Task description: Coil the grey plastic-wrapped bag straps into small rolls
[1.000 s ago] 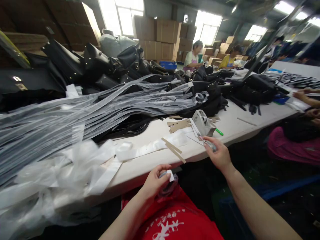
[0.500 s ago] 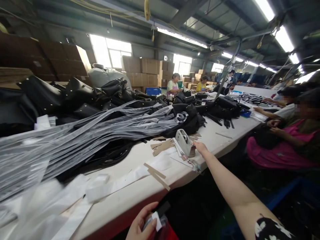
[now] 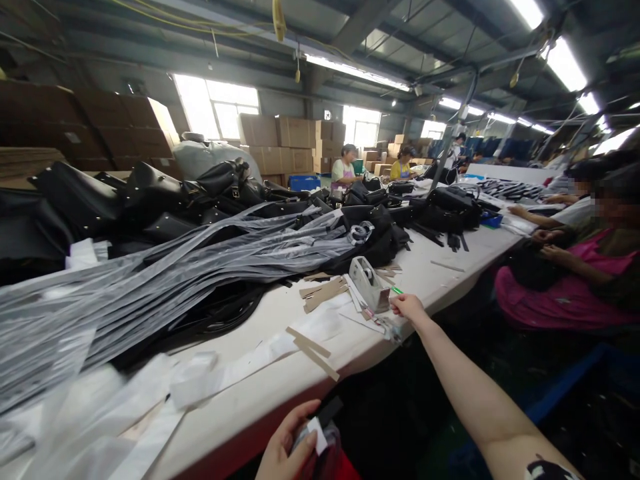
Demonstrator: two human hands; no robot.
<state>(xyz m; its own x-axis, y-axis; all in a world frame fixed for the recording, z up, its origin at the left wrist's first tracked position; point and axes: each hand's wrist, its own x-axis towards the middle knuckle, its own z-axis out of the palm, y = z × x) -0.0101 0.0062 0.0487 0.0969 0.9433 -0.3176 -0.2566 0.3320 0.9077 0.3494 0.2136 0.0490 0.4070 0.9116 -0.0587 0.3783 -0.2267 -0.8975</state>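
Observation:
At the bottom centre, below the table's front edge, my left hand (image 3: 293,441) is closed on a bundle with a small white tag (image 3: 317,435) and a dark strip. My right hand (image 3: 407,308) reaches out to the tape dispenser (image 3: 369,285); its fingers are pinched by the dispenser's front end, and a small green item (image 3: 397,290) shows just above them. Whatever lies between the fingertips is too small to make out. Brown card strips (image 3: 324,293) lie left of the dispenser, and two more (image 3: 314,353) lie near the table edge.
Plastic-wrapped grey straps (image 3: 215,257) and black bags (image 3: 155,187) cover the left and back of the white table (image 3: 425,273). White wrapping (image 3: 195,380) lies at the front left. A person in a pink apron (image 3: 540,300) sits at the right; others work farther back.
My right hand has drawn slightly back and down from the dispenser's end. The green item now shows above its fingers. My left hand keeps its hold on the bundle.

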